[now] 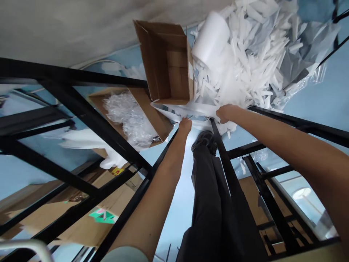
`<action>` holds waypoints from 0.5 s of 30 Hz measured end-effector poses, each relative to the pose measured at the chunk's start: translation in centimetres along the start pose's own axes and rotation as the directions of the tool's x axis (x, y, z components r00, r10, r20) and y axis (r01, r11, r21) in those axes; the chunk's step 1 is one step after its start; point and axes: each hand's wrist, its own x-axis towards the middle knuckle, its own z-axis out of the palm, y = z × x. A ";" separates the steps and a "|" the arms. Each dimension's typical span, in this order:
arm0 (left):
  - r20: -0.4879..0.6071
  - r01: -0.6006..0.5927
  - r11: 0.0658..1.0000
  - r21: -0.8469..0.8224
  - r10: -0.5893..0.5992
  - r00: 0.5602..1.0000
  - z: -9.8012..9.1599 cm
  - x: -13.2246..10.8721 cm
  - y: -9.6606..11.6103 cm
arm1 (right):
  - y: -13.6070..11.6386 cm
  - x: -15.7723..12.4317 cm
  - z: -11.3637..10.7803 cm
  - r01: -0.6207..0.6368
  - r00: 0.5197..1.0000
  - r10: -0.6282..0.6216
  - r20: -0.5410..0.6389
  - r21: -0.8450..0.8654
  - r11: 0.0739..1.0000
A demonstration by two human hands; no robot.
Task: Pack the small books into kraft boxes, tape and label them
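Both arms reach down and forward between black metal frames. My left hand (185,125) is closed on the near edge of a white, partly see-through sheet (202,109), in front of an open cardboard box (176,63). To its right my right hand (225,113) is closed on the same sheet, beside a heap of white foam scraps (247,62). The sheet spans the gap between the hands and runs left under the front of the box. My fingertips are hidden in both hands.
A white foam roll (211,40) lies against the scraps. Left of the upright box, another carton (152,112) holds clear crumpled plastic. Black metal bars (95,123) cross on both sides. My shoe (204,140) is on the light blue floor. Flattened cardboard (65,222) lies lower left.
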 end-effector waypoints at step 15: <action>-0.673 -0.587 0.632 -0.505 0.137 0.727 -26.1 -28.8 19.7 | -11.1 -25.2 -25.1 -0.034 0.995 0.046 -0.087 0.138 0.990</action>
